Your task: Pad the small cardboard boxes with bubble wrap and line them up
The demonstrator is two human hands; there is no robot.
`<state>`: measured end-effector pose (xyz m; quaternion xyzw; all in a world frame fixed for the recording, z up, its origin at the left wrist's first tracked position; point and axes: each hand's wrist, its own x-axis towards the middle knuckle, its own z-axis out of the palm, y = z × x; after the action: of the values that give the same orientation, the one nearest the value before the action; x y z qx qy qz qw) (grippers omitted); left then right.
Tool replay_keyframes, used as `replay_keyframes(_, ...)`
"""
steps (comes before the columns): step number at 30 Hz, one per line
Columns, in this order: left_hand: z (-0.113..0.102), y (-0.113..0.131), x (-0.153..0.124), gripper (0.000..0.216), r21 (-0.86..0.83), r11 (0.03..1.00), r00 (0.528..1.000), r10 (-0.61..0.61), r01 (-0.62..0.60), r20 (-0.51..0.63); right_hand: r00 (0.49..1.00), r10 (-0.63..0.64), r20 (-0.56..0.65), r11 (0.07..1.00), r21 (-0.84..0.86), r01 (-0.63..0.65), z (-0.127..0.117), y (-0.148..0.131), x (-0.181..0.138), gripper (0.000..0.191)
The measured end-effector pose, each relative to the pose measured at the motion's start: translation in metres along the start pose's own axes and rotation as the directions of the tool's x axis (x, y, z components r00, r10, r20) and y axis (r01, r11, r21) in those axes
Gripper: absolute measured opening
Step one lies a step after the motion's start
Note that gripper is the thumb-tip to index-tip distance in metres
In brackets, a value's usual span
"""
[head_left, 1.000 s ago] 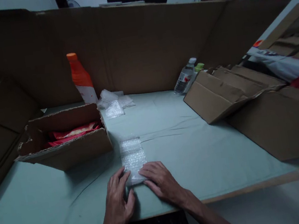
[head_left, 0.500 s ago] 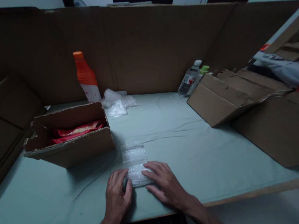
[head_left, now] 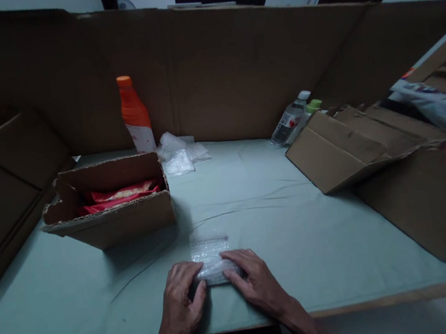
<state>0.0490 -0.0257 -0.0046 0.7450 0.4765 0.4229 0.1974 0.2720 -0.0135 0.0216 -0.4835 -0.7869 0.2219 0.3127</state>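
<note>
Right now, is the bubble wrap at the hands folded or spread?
Partly folded or rolled, can't tell which: the bubble wrap is thicker between the left hand and right hand, while its far end lies flat.

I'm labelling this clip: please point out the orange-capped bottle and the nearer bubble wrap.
Orange-capped bottle (head_left: 135,113), head view: lower orange body.
Nearer bubble wrap (head_left: 212,261), head view: its middle.

Left hand (head_left: 182,294) curled inward, right hand (head_left: 255,280) mirroring it

The bubble wrap (head_left: 210,250) has shortened, its near end rolled thicker.
</note>
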Motion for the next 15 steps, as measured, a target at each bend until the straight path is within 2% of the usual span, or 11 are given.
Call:
replay_keyframes(3, 0.006, -0.004, 0.009, 0.024, 0.058, 0.997, 0.999, -0.041, 0.041, -0.002, 0.984, -0.095, -0.147, 0.987, -0.142, 0.074, 0.003, 0.002, 0.000, 0.036)
replay_keyframes(6, 0.013, -0.009, 0.018, 0.026, 0.149, 0.987, 0.998, -0.059, 0.059, -0.007, 0.978, -0.186, -0.097, 0.965, -0.206, 0.163, 0.007, 0.002, 0.002, 0.035)
replay_keyframes(9, 0.017, -0.011, 0.024, 0.027, 0.182, 0.977, 0.994, -0.106, 0.109, -0.022, 0.978, -0.209, -0.005, 0.956, -0.210, 0.203, 0.015, 0.004, 0.005, 0.041)
replay_keyframes(15, 0.015, -0.006, 0.021, 0.033, 0.098, 0.990, 0.990, -0.096, 0.105, -0.101, 0.979, -0.196, -0.049, 0.971, -0.150, 0.187, 0.024, 0.010, 0.011, 0.035)
